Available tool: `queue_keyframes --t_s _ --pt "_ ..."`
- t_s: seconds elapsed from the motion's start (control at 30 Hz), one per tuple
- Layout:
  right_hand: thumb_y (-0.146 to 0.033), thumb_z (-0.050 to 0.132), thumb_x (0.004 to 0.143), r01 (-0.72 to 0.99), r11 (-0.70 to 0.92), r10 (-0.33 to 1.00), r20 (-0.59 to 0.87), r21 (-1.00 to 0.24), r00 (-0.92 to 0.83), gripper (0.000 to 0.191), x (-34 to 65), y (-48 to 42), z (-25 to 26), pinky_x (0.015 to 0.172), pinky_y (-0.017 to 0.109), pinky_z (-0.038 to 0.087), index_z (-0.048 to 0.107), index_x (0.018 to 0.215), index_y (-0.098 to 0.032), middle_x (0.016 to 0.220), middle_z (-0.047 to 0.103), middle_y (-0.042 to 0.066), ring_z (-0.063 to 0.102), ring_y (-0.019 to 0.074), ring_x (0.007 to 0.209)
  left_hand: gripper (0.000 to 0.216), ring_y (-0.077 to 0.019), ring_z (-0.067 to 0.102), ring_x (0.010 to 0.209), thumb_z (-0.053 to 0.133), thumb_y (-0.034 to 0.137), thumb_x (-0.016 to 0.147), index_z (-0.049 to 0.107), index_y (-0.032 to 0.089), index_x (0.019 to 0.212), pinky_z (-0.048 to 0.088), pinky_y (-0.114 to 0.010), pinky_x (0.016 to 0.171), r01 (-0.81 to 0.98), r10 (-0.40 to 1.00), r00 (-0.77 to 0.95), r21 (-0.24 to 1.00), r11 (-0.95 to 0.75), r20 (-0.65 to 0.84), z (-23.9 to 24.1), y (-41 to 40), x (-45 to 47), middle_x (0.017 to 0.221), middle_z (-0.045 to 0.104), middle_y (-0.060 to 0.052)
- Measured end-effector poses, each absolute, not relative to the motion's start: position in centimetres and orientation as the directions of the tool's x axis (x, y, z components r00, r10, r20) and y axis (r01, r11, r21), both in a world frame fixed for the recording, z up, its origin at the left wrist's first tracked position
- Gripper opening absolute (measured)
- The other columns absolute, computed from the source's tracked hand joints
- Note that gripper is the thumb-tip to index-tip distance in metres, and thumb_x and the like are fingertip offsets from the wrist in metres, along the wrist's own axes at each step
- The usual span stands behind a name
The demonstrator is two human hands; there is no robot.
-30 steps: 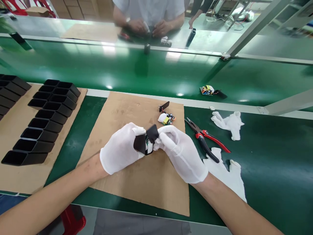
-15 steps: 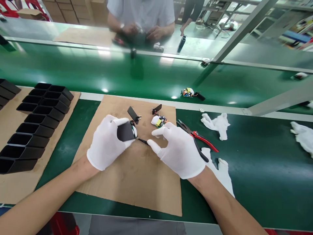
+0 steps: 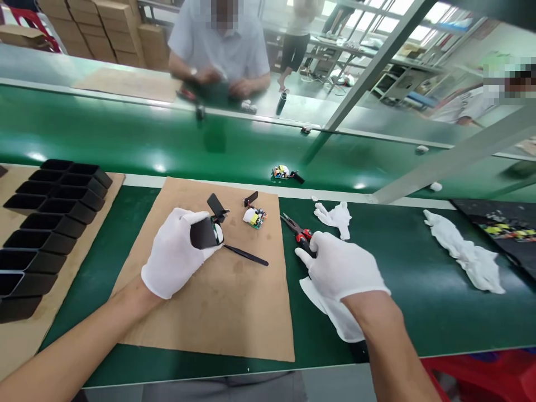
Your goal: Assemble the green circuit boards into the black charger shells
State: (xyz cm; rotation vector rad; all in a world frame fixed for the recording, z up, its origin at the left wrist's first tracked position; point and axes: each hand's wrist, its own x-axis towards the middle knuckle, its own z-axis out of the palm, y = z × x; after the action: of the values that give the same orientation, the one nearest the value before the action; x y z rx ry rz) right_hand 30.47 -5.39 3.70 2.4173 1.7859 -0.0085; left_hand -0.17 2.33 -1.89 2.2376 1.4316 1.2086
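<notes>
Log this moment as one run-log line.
left hand: holds black case | right hand: at pliers, grip unclear | circuit board: on cardboard

The left hand (image 3: 172,255) holds a black casing (image 3: 202,233).

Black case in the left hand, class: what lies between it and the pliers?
In the head view, tweezers and a circuit board lie on the cardboard between case and pliers.

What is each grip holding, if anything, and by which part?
The left grip holds a black casing by its opposite sides. The right grip is at the handles of the pliers; whether it holds them cannot be told.
</notes>
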Motion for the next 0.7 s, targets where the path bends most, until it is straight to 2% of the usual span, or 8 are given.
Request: queue_keyframes --t_s 0.13,0.2,0.27,0.33,0.4,0.47,0.57,0.7 --pt "-0.036 0.053 0.102 0.939 -0.318 0.948 0.034 0.132 0.316 0.028 30.0 -6.2 2.6 0.056 0.036 0.035 0.06 0.078 -0.023 0.071 0.067 0.008 0.063 0.0263 0.061 0.04 -0.0213 0.071 0.088 0.082 0.025 0.079 0.068 0.026 0.116 0.06 -0.032 0.078 0.653 0.815 0.231 0.536 -0.535 0.531 -2.1 2.1 -0.1 0.104 0.066 -0.002" --pt "-0.036 0.049 0.102 0.941 -0.33 0.941 0.113 0.077 0.32 0.028 30.4 -6.1 3.3 0.061 0.038 0.041 0.059 0.08 -0.024 0.085 0.07 0.012 0.068 0.03 0.075 0.037 -0.0212 0.071 0.09 0.081 0.025 0.08 0.068 0.026 0.115 0.06 -0.032 0.08 0.634 0.822 0.242 0.557 -0.536 0.515 -1.9 2.1 -0.2 0.104 0.065 -0.002" --pt "-0.035 0.05 0.1 0.96 -0.251 0.938 0.212 -0.126 0.274 0.022 30.9 -6.0 4.4 0.069 0.041 0.049 0.056 0.082 -0.024 0.108 0.072 0.015 0.07 0.0327 0.095 0.037 -0.0212 0.071 0.09 0.081 0.023 0.079 0.068 0.026 0.113 0.06 -0.032 0.08 0.608 0.823 0.257 0.577 -0.545 0.507 -1.8 2.2 -0.2 0.103 0.065 -0.002" --pt "-0.034 0.054 0.098 0.925 -0.062 0.946 0.273 -0.375 0.174 0.018 30.9 -5.9 5.2 0.081 0.043 0.052 0.051 0.082 -0.026 0.124 0.071 0.014 0.068 0.0329 0.114 0.039 -0.021 0.071 0.088 0.083 0.021 0.076 0.068 0.026 0.112 0.06 -0.031 0.078 0.599 0.822 0.263 0.582 -0.55 0.506 -1.8 2.4 -0.2 0.101 0.064 -0.001" --pt "-0.032 0.055 0.098 0.841 0.108 0.964 0.262 -0.529 0.041 0.022 30.2 -5.8 5.4 0.086 0.045 0.052 0.045 0.079 -0.027 0.122 0.074 0.01 0.067 0.031 0.116 0.041 -0.0209 0.071 0.087 0.084 0.021 0.076 0.067 0.026 0.113 0.06 -0.032 0.077 0.602 0.814 0.266 0.57 -0.559 0.517 -2.0 2.6 -0.2 0.101 0.063 -0.001" --pt "-0.03 0.057 0.098 0.774 0.192 0.972 0.223 -0.603 -0.067 0.028 29.1 -5.6 5.0 0.084 0.043 0.053 0.041 0.076 -0.027 0.113 0.075 0.007 0.07 0.0276 0.106 0.04 -0.0208 0.07 0.086 0.084 0.023 0.078 0.066 0.026 0.114 0.06 -0.032 0.077 0.607 0.795 0.254 0.549 -0.575 0.551 -2.4 2.9 -0.2 0.102 0.064 -0.002" --pt "-0.029 0.059 0.099 0.761 0.224 0.973 0.189 -0.609 -0.135 0.029 27.5 -5.6 3.9 0.08 0.039 0.053 0.043 0.075 -0.025 0.114 0.074 0.006 0.072 0.0248 0.1 0.041 -0.0208 0.07 0.09 0.081 0.021 0.083 0.064 0.026 0.12 0.059 -0.033 0.08 0.603 0.776 0.261 0.53 -0.595 0.574 -2.8 3.0 -0.3 0.106 0.065 -0.004" --pt "-0.031 0.061 0.099 0.834 0.208 0.978 0.14 -0.51 -0.158 0.028 26.7 -6.0 3.2 0.069 0.035 0.047 0.047 0.075 -0.024 0.119 0.074 0.007 0.072 0.025 0.096 0.047 -0.0227 0.07 0.096 0.08 0.017 0.083 0.063 0.026 0.126 0.059 -0.036 0.083 0.607 0.774 0.324 0.508 -0.611 0.544 -2.9 2.8 -0.5 0.11 0.065 -0.006"
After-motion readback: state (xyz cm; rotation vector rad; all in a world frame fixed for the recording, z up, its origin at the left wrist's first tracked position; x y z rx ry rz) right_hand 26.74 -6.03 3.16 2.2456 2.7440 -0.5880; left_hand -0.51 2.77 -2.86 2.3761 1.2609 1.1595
